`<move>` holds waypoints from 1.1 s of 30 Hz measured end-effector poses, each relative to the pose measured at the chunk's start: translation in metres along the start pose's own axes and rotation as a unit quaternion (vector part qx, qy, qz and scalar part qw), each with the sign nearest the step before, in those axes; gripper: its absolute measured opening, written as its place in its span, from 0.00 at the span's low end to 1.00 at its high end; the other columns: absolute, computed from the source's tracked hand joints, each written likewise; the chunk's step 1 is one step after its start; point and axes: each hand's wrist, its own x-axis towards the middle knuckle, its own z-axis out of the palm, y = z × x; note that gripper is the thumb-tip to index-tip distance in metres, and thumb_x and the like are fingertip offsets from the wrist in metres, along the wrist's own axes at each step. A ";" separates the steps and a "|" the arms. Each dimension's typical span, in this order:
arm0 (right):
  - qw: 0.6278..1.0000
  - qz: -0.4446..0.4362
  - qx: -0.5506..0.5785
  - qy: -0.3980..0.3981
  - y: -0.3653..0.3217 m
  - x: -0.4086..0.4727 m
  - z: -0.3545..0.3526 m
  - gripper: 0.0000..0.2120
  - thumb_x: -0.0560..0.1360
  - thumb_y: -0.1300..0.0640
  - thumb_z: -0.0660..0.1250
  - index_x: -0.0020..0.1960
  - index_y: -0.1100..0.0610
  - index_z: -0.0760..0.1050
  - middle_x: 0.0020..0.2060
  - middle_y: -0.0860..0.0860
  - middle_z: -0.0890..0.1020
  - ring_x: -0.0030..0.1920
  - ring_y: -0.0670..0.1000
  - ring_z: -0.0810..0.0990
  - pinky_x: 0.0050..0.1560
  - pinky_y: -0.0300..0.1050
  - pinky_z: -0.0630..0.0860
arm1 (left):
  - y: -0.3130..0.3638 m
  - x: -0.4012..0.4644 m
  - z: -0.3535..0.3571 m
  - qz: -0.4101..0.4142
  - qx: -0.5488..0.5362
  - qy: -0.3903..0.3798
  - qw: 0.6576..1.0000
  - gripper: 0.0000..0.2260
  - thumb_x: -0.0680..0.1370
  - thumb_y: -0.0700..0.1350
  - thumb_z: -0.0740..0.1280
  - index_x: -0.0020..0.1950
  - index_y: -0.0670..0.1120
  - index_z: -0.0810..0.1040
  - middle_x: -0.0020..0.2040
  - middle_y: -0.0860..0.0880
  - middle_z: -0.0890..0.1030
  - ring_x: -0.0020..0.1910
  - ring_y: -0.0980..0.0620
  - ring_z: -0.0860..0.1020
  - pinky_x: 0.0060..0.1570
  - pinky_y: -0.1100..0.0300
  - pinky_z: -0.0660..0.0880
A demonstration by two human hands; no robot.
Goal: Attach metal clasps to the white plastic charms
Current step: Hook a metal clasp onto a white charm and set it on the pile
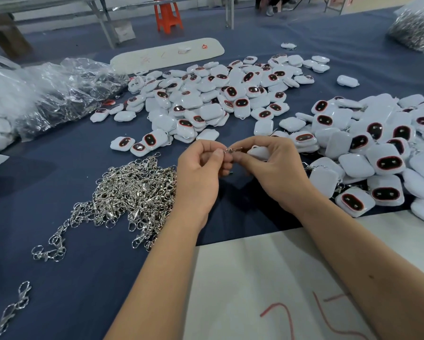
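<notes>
My left hand (201,168) and my right hand (272,165) meet above the blue cloth at the middle of the view. Between their fingertips is a small metal clasp (233,150), pinched by both hands. My right hand also holds a white plastic charm (258,152), partly hidden by its fingers. A heap of silver metal clasps (135,190) lies just left of my left hand. White charms with dark red-rimmed faces lie in a pile behind my hands (218,99) and in a second pile at the right (377,148).
A clear plastic bag (59,94) with dark contents lies at the back left. Another bag of metal parts (417,30) sits at the far right. A white board (166,57) lies behind the charms. White sheeting with red marks (267,290) covers the near table edge. Loose clasps (12,310) lie at bottom left.
</notes>
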 end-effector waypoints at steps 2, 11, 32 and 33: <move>1.000 0.000 0.008 0.009 0.000 0.000 0.001 0.03 0.77 0.62 0.75 0.48 0.55 0.87 0.36 0.42 0.87 0.34 0.38 0.80 0.39 0.28 0.73 | -0.001 0.001 0.000 0.004 -0.004 0.017 1.000 0.07 0.82 0.33 0.64 0.48 0.42 0.80 0.37 0.49 0.84 0.36 0.56 0.80 0.39 0.64 0.78; 0.997 0.012 -0.051 0.060 0.000 -0.002 0.005 0.06 0.77 0.57 0.76 0.51 0.47 0.86 0.40 0.43 0.85 0.41 0.41 0.81 0.45 0.34 0.75 | -0.004 0.005 -0.008 0.096 0.086 0.110 0.985 0.07 0.75 0.34 0.75 0.48 0.43 0.80 0.38 0.47 0.85 0.37 0.52 0.85 0.41 0.60 0.81; 0.997 -0.014 -0.065 0.038 -0.008 -0.004 0.005 0.04 0.80 0.60 0.72 0.47 0.54 0.83 0.38 0.43 0.82 0.38 0.40 0.78 0.44 0.33 0.71 | -0.006 0.004 -0.008 0.111 0.153 0.031 0.982 0.05 0.74 0.38 0.76 0.42 0.47 0.84 0.36 0.53 0.83 0.34 0.60 0.78 0.39 0.66 0.75; 0.997 -0.012 -0.062 0.036 -0.008 -0.004 0.005 0.04 0.80 0.60 0.72 0.47 0.54 0.83 0.37 0.42 0.81 0.37 0.40 0.78 0.43 0.32 0.70 | -0.006 0.004 -0.008 0.106 0.150 0.026 0.983 0.05 0.75 0.38 0.75 0.42 0.48 0.84 0.37 0.52 0.84 0.35 0.58 0.78 0.41 0.64 0.76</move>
